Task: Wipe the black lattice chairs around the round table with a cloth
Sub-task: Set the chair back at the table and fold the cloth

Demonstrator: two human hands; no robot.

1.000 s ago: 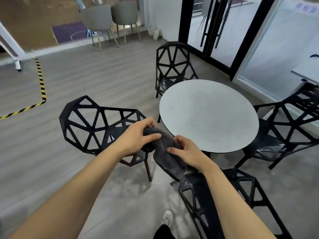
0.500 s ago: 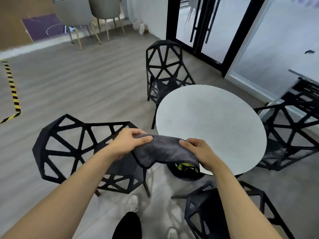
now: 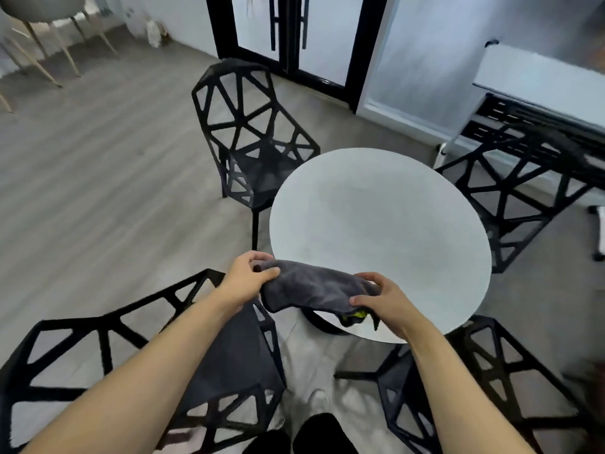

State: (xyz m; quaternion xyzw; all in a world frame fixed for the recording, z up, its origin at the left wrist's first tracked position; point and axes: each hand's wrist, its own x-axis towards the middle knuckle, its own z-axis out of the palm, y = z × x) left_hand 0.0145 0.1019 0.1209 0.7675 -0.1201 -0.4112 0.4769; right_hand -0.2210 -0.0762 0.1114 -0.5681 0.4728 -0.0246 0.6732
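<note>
Cloth: we are holding the dark grey cloth [image 3: 311, 286] stretched between both hands, just over the near edge of the table [image 3: 379, 224] (a bit of yellow-green is showing under its right end).
Left hand: our left hand [image 3: 244, 283] is pinching the cloth's left end, thumb on top and fingers curled under; this grip is closed on the fabric.
Right hand: our right hand [image 3: 386, 303] is gripping the right end, fingers curled round the bunched cloth, above the table's near edge.
Table: round, pale grey top, standing on a dark base that is partly hidden by the cloth.
Chairs: we are seeing four black lattice chairs around it: the far-left chair [image 3: 248, 136] tucked at the table's far-left edge, the right chair [image 3: 523, 191] at its right edge, the near-left chair [image 3: 137, 355] under our left forearm, the near-right chair [image 3: 491, 381] under our right forearm.
Floor: grey wood planks [image 3: 98, 191]; glass doors with black frames [image 3: 294, 34] are standing beyond the table.
</note>
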